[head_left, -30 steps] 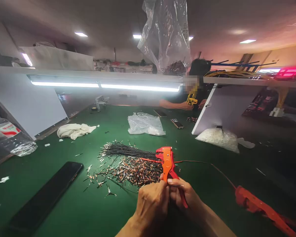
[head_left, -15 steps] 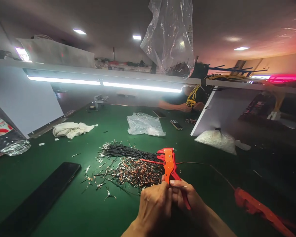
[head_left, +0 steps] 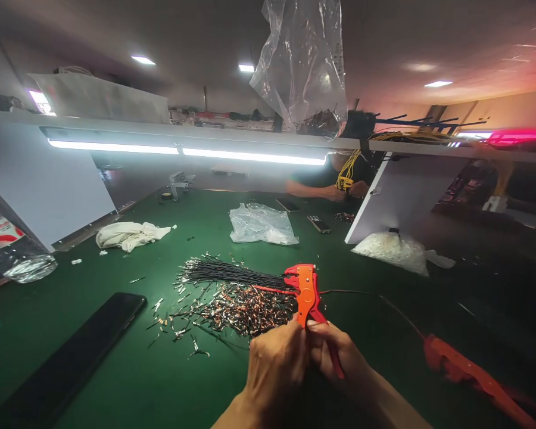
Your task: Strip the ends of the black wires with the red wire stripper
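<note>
- Right hand around the red handle of the wire stripper; grip closed on it, as far as visible.
- Left hand touching or just beside the right, fingers curled; fingertips hidden, so cannot tell whether gripping anything.
- Stripper head pointing away over the green counter, beside the right end of the black wires; contact impossible to judge.
- Clippings heaped in front of the black wires, strays scattered leftward.
- Possible trouble: black wires knocked out of line, from a sideways swing of the stripper head.
- Possible trouble: clippings dragged in among the black wires, from a low sweep by the left hand.
- Possible trouble: left fingers pinched, from squeezing the tool with both hands so close.
- Second red tool far right, blurred; liable to a knock from a wide-swinging right elbow.
- Phone at left, well apart; little apparent risk.
</note>
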`<action>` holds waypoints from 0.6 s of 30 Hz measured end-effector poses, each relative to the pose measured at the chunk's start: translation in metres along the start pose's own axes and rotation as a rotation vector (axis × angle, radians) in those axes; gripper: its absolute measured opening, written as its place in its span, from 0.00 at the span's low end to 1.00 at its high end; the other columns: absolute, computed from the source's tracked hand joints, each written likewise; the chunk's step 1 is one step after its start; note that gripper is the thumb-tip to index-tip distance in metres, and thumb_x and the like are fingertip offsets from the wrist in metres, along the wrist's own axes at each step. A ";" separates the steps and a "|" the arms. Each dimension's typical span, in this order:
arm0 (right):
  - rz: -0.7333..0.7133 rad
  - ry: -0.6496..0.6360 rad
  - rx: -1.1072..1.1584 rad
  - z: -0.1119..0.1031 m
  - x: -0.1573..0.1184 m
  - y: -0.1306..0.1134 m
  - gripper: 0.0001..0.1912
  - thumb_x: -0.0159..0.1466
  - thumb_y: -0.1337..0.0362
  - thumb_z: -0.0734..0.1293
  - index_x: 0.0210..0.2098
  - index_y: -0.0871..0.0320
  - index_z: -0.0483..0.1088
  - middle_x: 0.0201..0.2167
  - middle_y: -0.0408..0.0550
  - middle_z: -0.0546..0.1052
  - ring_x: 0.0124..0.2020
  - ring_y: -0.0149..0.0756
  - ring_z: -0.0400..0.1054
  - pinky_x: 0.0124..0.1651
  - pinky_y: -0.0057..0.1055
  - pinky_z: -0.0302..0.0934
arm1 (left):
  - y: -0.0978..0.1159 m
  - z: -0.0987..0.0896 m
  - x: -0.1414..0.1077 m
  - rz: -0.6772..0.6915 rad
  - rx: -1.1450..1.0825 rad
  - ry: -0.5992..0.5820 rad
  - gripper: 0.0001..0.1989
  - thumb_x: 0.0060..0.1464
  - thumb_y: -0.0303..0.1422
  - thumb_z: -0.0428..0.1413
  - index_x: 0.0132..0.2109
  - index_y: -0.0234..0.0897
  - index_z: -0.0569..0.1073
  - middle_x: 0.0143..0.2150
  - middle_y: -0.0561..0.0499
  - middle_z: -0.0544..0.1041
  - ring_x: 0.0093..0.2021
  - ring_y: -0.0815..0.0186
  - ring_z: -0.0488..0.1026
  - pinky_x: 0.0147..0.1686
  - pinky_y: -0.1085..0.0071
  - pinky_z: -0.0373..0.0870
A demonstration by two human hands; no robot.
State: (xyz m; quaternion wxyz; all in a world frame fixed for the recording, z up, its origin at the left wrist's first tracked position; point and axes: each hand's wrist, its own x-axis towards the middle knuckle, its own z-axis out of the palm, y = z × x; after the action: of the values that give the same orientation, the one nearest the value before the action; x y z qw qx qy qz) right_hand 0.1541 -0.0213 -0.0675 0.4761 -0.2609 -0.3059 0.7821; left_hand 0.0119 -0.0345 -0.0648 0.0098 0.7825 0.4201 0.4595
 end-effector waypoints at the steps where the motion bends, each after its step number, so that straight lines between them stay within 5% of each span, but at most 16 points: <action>1: 0.000 -0.012 0.002 0.000 -0.001 0.000 0.06 0.61 0.64 0.67 0.36 0.60 0.73 0.30 0.50 0.78 0.33 0.40 0.73 0.40 0.36 0.65 | -0.001 -0.003 0.003 -0.013 0.003 0.015 0.11 0.62 0.26 0.46 0.33 0.38 0.69 0.22 0.55 0.71 0.21 0.72 0.69 0.24 0.77 0.62; 8: 0.070 -0.126 0.019 -0.002 -0.016 -0.003 0.17 0.57 0.67 0.66 0.46 0.65 0.71 0.33 0.53 0.77 0.31 0.39 0.71 0.34 0.34 0.66 | -0.030 -0.029 0.028 -0.045 0.083 0.194 0.08 0.62 0.26 0.52 0.44 0.36 0.75 0.29 0.51 0.74 0.31 0.66 0.67 0.35 0.70 0.64; 18: 0.196 -0.375 0.175 -0.001 -0.019 0.003 0.23 0.50 0.71 0.62 0.46 0.68 0.71 0.28 0.54 0.78 0.26 0.38 0.73 0.28 0.31 0.68 | -0.038 -0.043 0.033 0.045 0.142 0.313 0.09 0.59 0.21 0.55 0.45 0.36 0.73 0.26 0.54 0.72 0.28 0.68 0.62 0.32 0.69 0.61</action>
State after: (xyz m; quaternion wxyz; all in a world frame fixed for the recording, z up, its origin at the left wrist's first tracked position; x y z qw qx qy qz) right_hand 0.1607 -0.0396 -0.0685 0.3534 -0.0971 -0.2931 0.8830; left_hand -0.0365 -0.0037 -0.0314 -0.1215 0.7093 0.4303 0.5450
